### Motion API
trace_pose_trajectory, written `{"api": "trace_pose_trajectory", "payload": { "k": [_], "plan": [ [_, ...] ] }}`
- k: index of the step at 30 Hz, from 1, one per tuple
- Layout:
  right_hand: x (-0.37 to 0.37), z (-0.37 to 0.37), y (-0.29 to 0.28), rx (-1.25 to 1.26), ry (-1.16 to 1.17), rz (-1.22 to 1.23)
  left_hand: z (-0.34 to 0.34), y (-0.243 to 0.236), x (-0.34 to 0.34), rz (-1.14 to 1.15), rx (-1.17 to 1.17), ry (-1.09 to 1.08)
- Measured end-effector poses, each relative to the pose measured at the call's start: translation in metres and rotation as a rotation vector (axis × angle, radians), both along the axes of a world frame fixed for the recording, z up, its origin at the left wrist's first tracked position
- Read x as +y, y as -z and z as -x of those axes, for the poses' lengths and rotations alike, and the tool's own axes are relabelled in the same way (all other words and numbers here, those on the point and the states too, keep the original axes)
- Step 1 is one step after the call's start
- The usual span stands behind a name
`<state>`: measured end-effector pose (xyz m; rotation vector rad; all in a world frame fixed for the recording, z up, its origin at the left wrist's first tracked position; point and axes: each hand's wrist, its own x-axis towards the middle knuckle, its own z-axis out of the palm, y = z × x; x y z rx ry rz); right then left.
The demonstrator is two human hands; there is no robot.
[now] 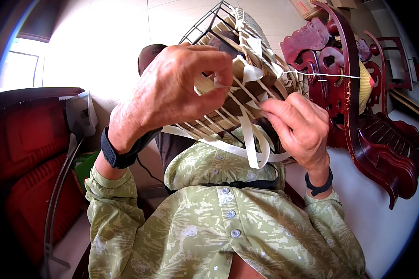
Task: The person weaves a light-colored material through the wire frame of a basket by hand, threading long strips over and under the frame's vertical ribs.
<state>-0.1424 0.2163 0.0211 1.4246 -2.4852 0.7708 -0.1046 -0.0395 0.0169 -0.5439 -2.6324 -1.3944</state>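
Observation:
A basket with a black wire frame (208,29) and pale woven strands (201,124) rests over my lap, tilted. My left hand (174,88) arches over its upper left part, thumb and forefinger pinched on a thin white strip (229,88); its other fingertips are hidden. Lower and to the right, my right hand (299,128) is closed, gripping a white ribbon end (258,103) between thumb and index finger against the weave. A loop of flat white ribbon (249,144) hangs below, between my hands. A thin white cord (330,74) stretches from the basket toward the right.
Dark red carved wooden furniture (351,121) with a yellow woven piece (365,88) stands close at the right. Cardboard boxes (307,7) sit behind it. At the left are red padded shapes (32,139), a grey curved-tube stand (70,153) and a green box (84,162).

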Motion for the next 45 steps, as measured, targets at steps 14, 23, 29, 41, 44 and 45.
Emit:
{"api": "trace_pose_trajectory", "payload": {
  "k": [14, 23, 29, 41, 44, 45],
  "plan": [
    [-0.011, -0.019, 0.000, -0.166, 0.045, 0.020, -0.005, -0.004, 0.001, 0.031, -0.021, 0.011],
    [0.013, -0.008, -0.006, -0.292, 0.291, 0.141, -0.003, -0.002, 0.000, 0.014, -0.028, 0.015],
    [0.008, -0.007, 0.006, -0.154, 0.048, 0.217, -0.004, -0.004, 0.001, 0.037, -0.016, 0.005],
    [0.002, -0.004, 0.001, -0.237, -0.002, 0.082, -0.003, -0.002, 0.003, 0.014, -0.047, 0.004],
    [0.003, -0.002, 0.000, -0.265, -0.003, 0.075, -0.002, -0.001, 0.003, -0.002, -0.071, 0.014],
    [0.002, -0.002, -0.003, -0.284, 0.006, 0.043, -0.002, -0.001, 0.002, -0.007, -0.079, 0.021]
  ]
}}
